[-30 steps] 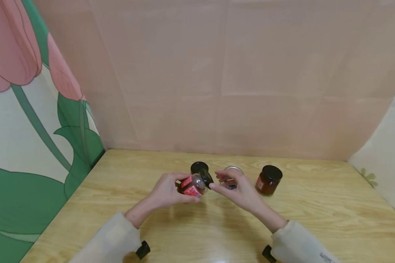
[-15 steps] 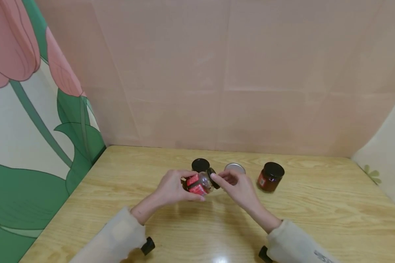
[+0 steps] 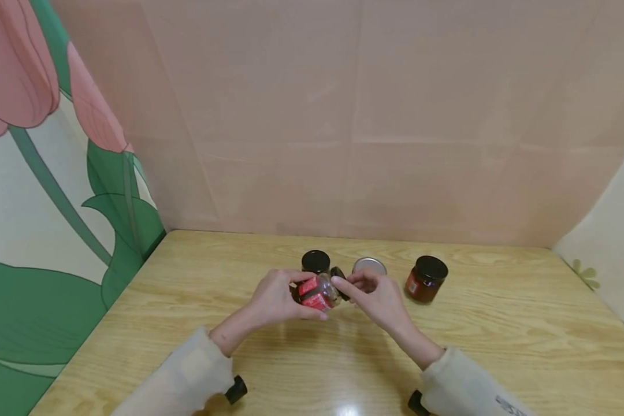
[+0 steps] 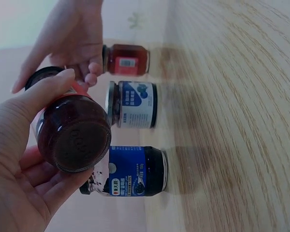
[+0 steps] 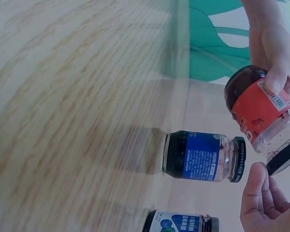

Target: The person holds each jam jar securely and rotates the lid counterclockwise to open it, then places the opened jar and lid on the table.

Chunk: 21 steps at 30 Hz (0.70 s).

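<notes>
In the head view my left hand (image 3: 277,296) grips a red-labelled jam jar (image 3: 316,292), tilted with its mouth to the right, above the table. Its glass base (image 4: 77,137) faces the left wrist camera. The thumb and fingers of my right hand (image 3: 381,299) pinch the edge of the black lid (image 5: 285,155), which sits at the jar's mouth. Dark jam fills the bottom end of the jar, and the glass near the lid is clear. Right behind the held jar stands a blue-labelled jar (image 4: 130,171) with a black lid.
A white-and-blue-labelled jar (image 4: 137,104) with a silvery lid (image 3: 370,266) stands behind my right hand. Farther right is another red-labelled jar (image 3: 426,280) with a black lid. All stand upright on the wooden table (image 3: 499,323), with a pink cloth backdrop (image 3: 343,144) behind.
My left hand has brought the jar slightly right. The right hand's fingers, loosely spread by the lid a second ago, have closed onto its edge.
</notes>
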Tool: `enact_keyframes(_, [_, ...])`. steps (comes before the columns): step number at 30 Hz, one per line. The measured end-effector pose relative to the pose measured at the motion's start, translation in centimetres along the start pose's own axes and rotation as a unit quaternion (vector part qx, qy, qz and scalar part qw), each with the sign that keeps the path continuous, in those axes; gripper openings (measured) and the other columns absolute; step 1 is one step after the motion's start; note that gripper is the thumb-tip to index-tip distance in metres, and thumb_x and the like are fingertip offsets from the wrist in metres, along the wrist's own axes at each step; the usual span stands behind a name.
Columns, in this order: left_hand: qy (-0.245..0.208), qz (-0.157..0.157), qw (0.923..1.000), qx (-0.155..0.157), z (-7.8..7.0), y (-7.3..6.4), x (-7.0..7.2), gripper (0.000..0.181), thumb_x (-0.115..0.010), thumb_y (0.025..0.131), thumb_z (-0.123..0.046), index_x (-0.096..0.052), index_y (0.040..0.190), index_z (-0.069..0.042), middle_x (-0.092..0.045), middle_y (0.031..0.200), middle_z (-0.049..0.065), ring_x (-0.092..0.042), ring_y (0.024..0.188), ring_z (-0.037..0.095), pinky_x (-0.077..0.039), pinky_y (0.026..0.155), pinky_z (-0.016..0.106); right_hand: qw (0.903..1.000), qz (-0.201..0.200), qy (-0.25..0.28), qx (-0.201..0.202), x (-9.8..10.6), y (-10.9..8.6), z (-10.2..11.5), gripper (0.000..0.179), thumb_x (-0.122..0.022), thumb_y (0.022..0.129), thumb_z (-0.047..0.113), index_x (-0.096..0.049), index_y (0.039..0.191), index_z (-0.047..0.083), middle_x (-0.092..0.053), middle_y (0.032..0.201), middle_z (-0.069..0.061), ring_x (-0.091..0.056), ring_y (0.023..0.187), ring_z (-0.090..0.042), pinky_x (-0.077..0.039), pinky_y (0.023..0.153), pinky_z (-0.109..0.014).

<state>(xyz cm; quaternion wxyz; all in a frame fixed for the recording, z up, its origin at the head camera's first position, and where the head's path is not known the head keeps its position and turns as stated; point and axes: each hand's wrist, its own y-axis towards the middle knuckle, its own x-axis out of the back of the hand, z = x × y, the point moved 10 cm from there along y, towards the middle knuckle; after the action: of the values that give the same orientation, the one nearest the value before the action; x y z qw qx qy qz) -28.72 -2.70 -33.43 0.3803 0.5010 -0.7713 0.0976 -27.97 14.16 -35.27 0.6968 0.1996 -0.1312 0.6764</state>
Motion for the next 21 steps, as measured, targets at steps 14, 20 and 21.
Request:
enact_keyframes(14, [0.009,-0.006,0.9999,0.000,0.1,0.1,0.0,0.067,-0.090,0.061,-0.041,-0.069,0.116,-0.009,-0.071,0.096,0.000,-0.063,0.077,0.010,-0.050,0.059,0.019,0.9994,0.025,0.021,0.007,-0.1,0.0,0.0,0.044,-0.076,0.081,0.037,-0.068,0.110,0.006,-0.069,0.101,-0.009,-0.065,0.086,-0.014,-0.054,0.072,-0.026])
enact_keyframes(20, [-0.016,0.002,0.9998,0.009,0.5,0.0,-0.2,0.068,-0.089,0.062,-0.040,-0.068,0.118,-0.008,-0.071,0.101,0.003,-0.063,0.075,0.007,-0.052,0.060,0.020,0.9923,0.071,0.091,0.045,-0.9,-0.3,0.4,0.049,-0.075,0.083,0.023,-0.061,0.127,0.007,-0.065,0.116,-0.013,-0.064,0.098,-0.017,-0.052,0.082,-0.023])
enact_keyframes(21, [-0.017,0.002,0.9998,0.009,0.6,0.0,-0.2,0.068,-0.089,0.062,-0.040,-0.068,0.118,-0.008,-0.071,0.101,0.003,-0.063,0.074,0.007,-0.052,0.060,0.020,0.9900,0.079,0.106,0.049,-1.1,-0.4,0.5,0.050,-0.074,0.084,0.021,-0.059,0.129,0.006,-0.064,0.118,-0.015,-0.064,0.100,-0.017,-0.052,0.084,-0.023])
